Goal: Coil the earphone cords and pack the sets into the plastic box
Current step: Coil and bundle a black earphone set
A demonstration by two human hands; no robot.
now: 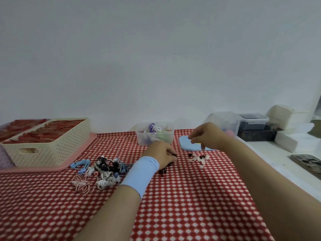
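Seems to be at the coiling step, with several sets already in the box (155, 136) by the far edge of the table (173, 206). Gripping a black cord (165, 168) near the table's middle with the left hand (162, 153), fingers curled over it, wrist low, forearm reaching in from the near edge. Hovering with the right hand (207, 136) above the blue lid (185, 145), fingers hanging loosely curled, pinching nothing visible. Next, probably: bring the right hand down to the cord's loose end, wind evenly, then lift into the box. Left of centre, yet to be coiled: a tangled pile (97, 169)
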